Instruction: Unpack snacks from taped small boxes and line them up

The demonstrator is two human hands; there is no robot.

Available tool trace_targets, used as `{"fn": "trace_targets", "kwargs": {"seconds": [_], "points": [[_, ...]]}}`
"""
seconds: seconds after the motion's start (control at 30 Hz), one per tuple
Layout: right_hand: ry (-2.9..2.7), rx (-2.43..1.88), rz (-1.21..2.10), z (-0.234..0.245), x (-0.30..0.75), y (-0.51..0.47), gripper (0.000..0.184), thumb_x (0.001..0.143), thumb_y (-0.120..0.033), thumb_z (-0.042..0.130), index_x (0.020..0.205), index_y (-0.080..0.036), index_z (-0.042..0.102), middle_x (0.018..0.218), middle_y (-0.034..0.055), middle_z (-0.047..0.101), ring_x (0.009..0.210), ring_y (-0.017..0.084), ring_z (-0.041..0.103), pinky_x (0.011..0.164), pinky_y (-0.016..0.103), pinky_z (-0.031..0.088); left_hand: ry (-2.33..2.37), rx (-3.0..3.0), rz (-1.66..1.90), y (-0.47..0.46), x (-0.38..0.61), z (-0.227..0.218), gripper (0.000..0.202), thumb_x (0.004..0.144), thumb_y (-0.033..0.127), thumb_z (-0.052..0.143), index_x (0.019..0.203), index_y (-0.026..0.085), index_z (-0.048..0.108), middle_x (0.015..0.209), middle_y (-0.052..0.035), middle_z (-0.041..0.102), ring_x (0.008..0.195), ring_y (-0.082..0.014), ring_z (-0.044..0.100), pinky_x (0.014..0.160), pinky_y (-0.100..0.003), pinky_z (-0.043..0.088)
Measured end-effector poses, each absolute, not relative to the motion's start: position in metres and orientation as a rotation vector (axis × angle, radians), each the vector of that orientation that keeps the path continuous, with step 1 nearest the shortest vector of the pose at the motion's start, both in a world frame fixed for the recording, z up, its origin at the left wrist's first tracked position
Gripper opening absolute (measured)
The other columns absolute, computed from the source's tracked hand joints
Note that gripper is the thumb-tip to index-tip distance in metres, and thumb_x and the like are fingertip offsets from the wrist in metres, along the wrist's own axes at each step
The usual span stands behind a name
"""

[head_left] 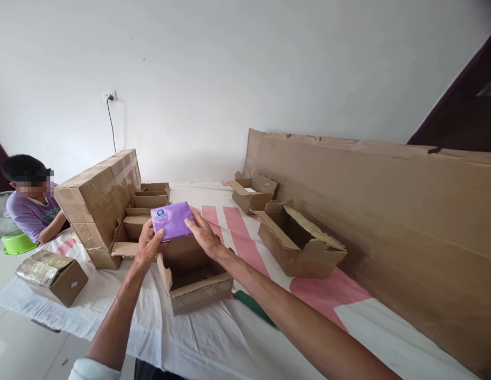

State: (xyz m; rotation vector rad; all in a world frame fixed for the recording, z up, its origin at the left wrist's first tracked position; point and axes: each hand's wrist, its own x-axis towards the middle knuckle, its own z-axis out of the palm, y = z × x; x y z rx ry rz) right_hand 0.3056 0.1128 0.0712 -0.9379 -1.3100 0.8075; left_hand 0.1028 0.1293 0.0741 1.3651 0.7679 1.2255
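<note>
A purple tissue pack point(175, 222) with a round blue logo is held up between my two hands. My left hand point(147, 243) grips its left edge, the thumb lying on the front face. On the opposite edge, my right hand point(204, 232) pinches it the same way. Just below the pack stands an open cardboard box point(201, 293), its visible interior dark. Behind and to the left, several more open boxes point(139, 227) line up against a stacked wall of cartons. My right forearm passes over a dark green object point(253, 307), mostly hidden.
Two open cardboard boxes, a nearer one point(285, 258) and a farther one point(249, 199), stand at right before a tall cardboard panel point(372, 211). A taped carton point(51, 277) sits front left. Beyond the stacked cartons point(98, 206) is a person in purple point(26, 214), near a green basin point(18, 244).
</note>
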Motion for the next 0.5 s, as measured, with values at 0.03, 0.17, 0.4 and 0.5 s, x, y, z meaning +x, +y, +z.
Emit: {"fn": "trace_targets", "kwargs": {"seconds": [0.03,0.17,0.4,0.5], "points": [[-1.31,-0.948,0.81,0.07,0.307,0.117,0.067,0.09,-0.061,0.064,0.151,-0.032,0.06,0.146,0.0056,0.07,0.157,0.033,0.041,0.125,0.052,0.041,0.767,1.391,1.203,0.133,0.104,0.075,0.09,0.072,0.066,0.09,0.144,0.023,0.058,0.118,-0.0121,0.078,0.107,-0.0333,0.074,0.08,-0.038,0.06],[-1.288,-1.027,0.873,0.059,0.314,0.129,0.072,0.09,-0.061,0.061,0.154,-0.028,0.058,0.155,0.0071,0.064,0.151,0.033,0.049,0.123,0.052,0.043,0.803,1.456,1.137,0.147,0.104,0.072,0.096,0.068,0.062,0.094,0.149,0.022,0.06,0.116,-0.0124,0.077,0.109,-0.0356,0.072,0.08,-0.038,0.06],[-1.266,-1.1,0.928,0.038,0.322,0.134,0.066,0.087,-0.061,0.064,0.145,-0.029,0.065,0.153,0.007,0.066,0.146,0.035,0.055,0.119,0.056,0.046,0.824,1.444,1.091,0.161,0.106,0.056,0.086,0.07,0.051,0.095,0.146,0.022,0.065,0.107,-0.0093,0.077,0.101,-0.0306,0.073,0.078,-0.034,0.059],[-1.263,-1.097,0.928,0.035,0.324,0.137,0.063,0.087,-0.06,0.064,0.143,-0.031,0.066,0.152,0.0044,0.067,0.148,0.035,0.053,0.121,0.058,0.044,0.84,1.44,1.088,0.164,0.107,0.053,0.088,0.07,0.053,0.095,0.146,0.022,0.065,0.106,-0.0089,0.077,0.101,-0.0304,0.073,0.079,-0.034,0.058]]}}
